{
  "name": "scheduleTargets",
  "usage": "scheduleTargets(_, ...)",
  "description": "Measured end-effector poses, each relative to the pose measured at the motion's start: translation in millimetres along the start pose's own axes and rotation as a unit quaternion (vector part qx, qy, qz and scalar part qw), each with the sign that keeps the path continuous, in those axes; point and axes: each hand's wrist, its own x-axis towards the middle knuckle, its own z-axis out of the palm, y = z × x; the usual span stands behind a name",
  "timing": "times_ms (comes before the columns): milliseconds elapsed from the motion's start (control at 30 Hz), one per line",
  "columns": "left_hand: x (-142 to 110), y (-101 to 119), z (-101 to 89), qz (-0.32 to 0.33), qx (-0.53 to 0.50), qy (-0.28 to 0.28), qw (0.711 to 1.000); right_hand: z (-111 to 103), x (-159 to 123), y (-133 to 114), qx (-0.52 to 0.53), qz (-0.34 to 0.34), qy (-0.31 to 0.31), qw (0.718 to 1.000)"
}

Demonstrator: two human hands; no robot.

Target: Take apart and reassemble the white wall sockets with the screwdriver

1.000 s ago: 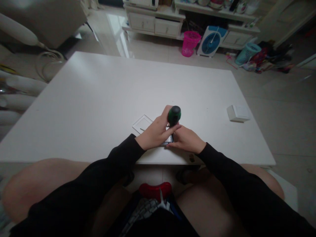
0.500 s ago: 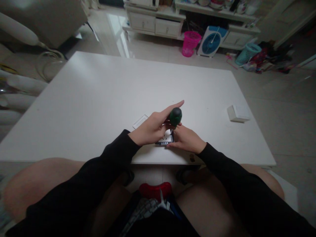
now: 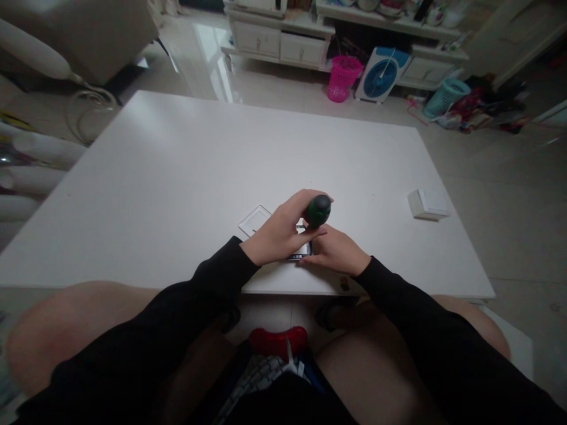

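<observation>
My left hand (image 3: 281, 230) is wrapped round a screwdriver with a green and black handle (image 3: 318, 211), which stands upright over a small socket module (image 3: 301, 252) near the white table's front edge (image 3: 177, 177). My right hand (image 3: 334, 251) rests on the table just right of the module, fingers closed against its side. A thin white cover frame (image 3: 254, 219) lies flat just left of my left hand. The screwdriver's tip is hidden behind my hands.
A white switch box (image 3: 427, 203) lies near the table's right edge. Beyond the table stand a pink basket (image 3: 342, 77), a blue fan (image 3: 380, 74), a teal basket (image 3: 443, 94) and a white drawer cabinet (image 3: 279, 41). My knees sit below the front edge.
Half a second ago my left fingers were stretched out over the handle; now they are curled round it again. The handle has shifted slightly. My right hand has stayed put.
</observation>
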Motion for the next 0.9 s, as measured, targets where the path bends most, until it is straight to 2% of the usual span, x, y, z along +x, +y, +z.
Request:
scheduleTargets(167, -1, 0, -3.9, -0.051, -0.048, -0.009, 0.998, 0, -1, 0, 0.009, 0.001, 0.014, 1.000)
scheduleTargets(467, -1, 0, -7.9, -0.023, -0.049, -0.073, 0.996, 1, -2, 3, 0.016, -0.009, 0.014, 1.000)
scheduleTargets(700, -2, 0, 2.5, -0.053, 0.002, -0.008, 0.999, 3, -2, 4, -0.012, -0.010, 0.010, 1.000)
scheduleTargets(800, -1, -2, 1.7, -0.057, -0.009, 0.011, 0.998, 3, -2, 2, 0.004, -0.011, 0.021, 1.000)
scheduleTargets(900, 0, -1, -0.6, -0.069, -0.039, 0.007, 0.997, 1, -2, 1, 0.010, -0.009, 0.018, 1.000)
